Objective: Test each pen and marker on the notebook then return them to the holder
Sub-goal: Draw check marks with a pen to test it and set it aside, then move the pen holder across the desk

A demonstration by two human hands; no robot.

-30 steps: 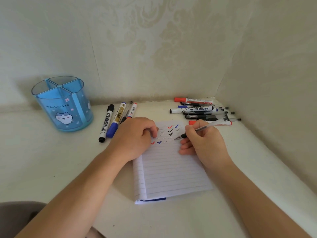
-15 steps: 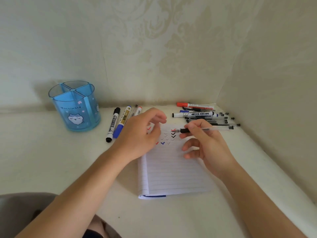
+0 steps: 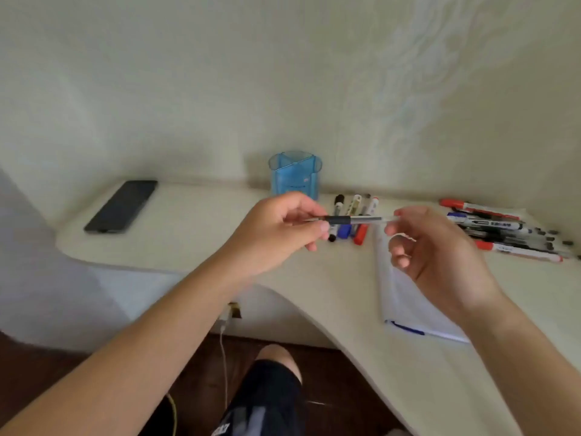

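Pen (image 3: pixel 349 219), probably light, stiff and slick on its clear barrel (best taken at the black rubber sleeve), is level above the tabletop (image 3: pixel 188 247) before the holder (image 3: pixel 295 180), the left hand (image 3: pixel 276 234) in a pinching grip on that sleeve; whether the right hand (image 3: pixel 440 256) has a grip on the tail I cannot tell.

A home study corner: a cream desk (image 3: pixel 188 240) meets patterned wallpaper (image 3: pixel 408 89), pen holder (image 3: pixel 295 177) at twelve o'clock, phone (image 3: pixel 121 206) at ten, charger cable (image 3: pixel 224 357) hanging at six.

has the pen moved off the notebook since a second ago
Yes. The pen has gone left, off the notebook, toward the blue holder; left hand and right hand pinch its ends.
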